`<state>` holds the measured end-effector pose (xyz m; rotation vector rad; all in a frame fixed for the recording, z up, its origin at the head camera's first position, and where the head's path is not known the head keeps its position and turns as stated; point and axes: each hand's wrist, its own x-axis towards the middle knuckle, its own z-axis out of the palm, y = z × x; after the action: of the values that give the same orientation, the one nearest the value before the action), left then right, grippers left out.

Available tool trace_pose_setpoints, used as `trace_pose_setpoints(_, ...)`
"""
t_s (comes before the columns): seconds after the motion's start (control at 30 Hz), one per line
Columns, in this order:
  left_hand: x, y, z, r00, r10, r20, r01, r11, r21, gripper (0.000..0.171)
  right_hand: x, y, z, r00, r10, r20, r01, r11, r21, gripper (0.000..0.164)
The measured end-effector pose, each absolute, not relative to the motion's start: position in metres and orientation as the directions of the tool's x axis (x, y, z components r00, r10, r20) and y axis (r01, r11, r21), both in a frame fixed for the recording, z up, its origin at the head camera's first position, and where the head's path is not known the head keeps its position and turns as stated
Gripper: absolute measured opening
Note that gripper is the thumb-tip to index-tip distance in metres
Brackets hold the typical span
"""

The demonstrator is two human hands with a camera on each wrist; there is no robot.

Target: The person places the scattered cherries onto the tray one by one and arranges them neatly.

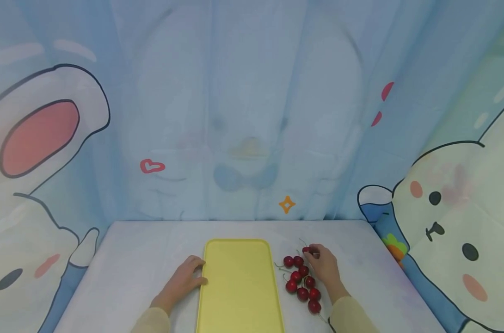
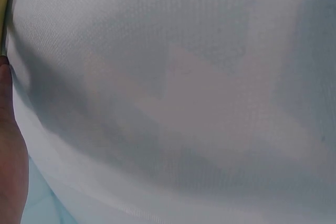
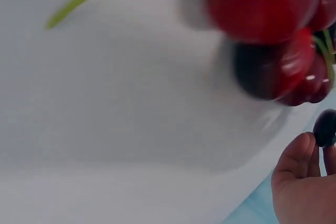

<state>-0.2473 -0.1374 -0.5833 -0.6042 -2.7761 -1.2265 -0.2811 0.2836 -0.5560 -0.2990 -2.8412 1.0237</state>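
A yellow tray (image 1: 237, 286) lies lengthwise on the white tabletop. My left hand (image 1: 183, 282) holds the tray's left edge, its fingertips and thumb spaced along the rim. In the left wrist view only part of that hand (image 2: 11, 161) shows, with its tip at a strip of the tray. Right of the tray, several dark red cherries (image 1: 303, 294) with stems lie in a loose group. At the group's far end my right hand (image 1: 324, 263) pinches one cherry (image 1: 305, 249), its stem pointing up. The right wrist view shows that pinched cherry (image 3: 325, 128) between thumb and fingers.
The white tabletop (image 1: 144, 245) ends at a light blue curtain (image 1: 252, 92) printed with cartoon animals. More printed cloth (image 1: 451, 222) hangs along the right side, and on the left as well.
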Motion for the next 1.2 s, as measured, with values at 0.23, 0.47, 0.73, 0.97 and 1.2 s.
trace_pose_setpoints(0.23,-0.249,-0.14,-0.582,-0.916,0.337,0.218,0.388,0.605,0.696,0.044,-0.296,0.241,-0.54,-0.974,0.221,0.042,0.137,0.729,-0.671,0.044)
trace_pose_setpoints(0.47,-0.248,-0.141,-0.58,-0.917,0.336,0.216,0.388,0.615,0.687,0.043,-0.297,0.195,-0.538,-0.985,0.135,0.108,0.016,0.694,-0.72,0.038)
trace_pose_setpoints(0.73,-0.247,-0.141,-0.582,-0.907,0.345,0.243,0.411,0.598,0.688,0.042,-0.293,0.143,-0.548,-0.986,0.03,0.165,-0.105,0.654,-0.749,0.03)
trace_pose_setpoints(0.97,-0.247,-0.138,-0.583,-0.896,0.353,0.269,0.437,0.594,0.676,0.042,-0.284,0.101,-0.562,-0.982,-0.033,0.187,-0.166,0.627,-0.761,0.024)
trace_pose_setpoints(1.2,-0.248,-0.138,-0.582,-0.907,0.354,0.226,0.407,0.609,0.681,0.044,-0.277,0.074,-0.573,-0.988,-0.049,0.149,-0.148,0.61,-0.778,0.024)
